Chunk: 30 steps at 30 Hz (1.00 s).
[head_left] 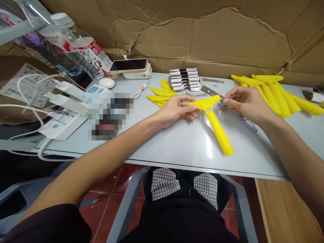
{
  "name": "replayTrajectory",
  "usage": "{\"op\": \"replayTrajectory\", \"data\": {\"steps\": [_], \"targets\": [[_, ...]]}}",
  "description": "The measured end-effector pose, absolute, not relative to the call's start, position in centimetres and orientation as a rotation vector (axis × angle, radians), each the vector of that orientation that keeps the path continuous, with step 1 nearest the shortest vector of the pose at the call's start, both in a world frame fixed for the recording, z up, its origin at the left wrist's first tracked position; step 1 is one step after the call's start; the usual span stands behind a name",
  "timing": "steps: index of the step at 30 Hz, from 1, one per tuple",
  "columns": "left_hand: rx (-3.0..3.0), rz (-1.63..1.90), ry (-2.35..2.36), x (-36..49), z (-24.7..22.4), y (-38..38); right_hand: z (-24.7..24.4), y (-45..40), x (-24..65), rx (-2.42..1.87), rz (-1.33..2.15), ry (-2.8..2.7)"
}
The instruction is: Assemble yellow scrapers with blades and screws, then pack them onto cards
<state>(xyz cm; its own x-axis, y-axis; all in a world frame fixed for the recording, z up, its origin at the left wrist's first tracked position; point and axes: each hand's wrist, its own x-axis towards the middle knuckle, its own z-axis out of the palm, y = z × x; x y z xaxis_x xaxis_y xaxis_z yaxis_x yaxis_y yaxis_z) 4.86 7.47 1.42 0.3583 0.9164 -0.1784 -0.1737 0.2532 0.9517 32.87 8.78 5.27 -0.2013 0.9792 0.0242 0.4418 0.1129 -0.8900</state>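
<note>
My left hand (178, 109) is closed on one end of the wide head of a yellow plastic scraper handle (219, 130), whose grip slants down to the right above the table. Between the fingertips of my right hand (244, 101) is a thin metal blade (210, 91), its free end pointing up and left, just above the scraper head. Beneath my right hand lies a small heap of screws (223, 106). A screwdriver with a clear handle (250, 125) lies partly hidden under that hand. Several flat yellow scraper pieces (162, 92) rest beyond my left hand.
A stack of paper-wrapped blades (184, 80) stands at the back, beside a loose blade (213, 80). Several yellow handles (275, 94) are piled right. Leftward are a phone (129, 65), a white mouse (106, 83), a power strip (68, 123) with cables, and bottles (88, 54). Cardboard (202, 33) lines the back.
</note>
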Motion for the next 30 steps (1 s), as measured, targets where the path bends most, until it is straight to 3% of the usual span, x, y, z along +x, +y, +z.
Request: {"op": "replayTrajectory", "data": {"steps": [30], "targets": [[0.968,0.989,0.867,6.2,1.6,5.4,4.6,7.8,31.5,-1.34,1.271,-1.62]]}}
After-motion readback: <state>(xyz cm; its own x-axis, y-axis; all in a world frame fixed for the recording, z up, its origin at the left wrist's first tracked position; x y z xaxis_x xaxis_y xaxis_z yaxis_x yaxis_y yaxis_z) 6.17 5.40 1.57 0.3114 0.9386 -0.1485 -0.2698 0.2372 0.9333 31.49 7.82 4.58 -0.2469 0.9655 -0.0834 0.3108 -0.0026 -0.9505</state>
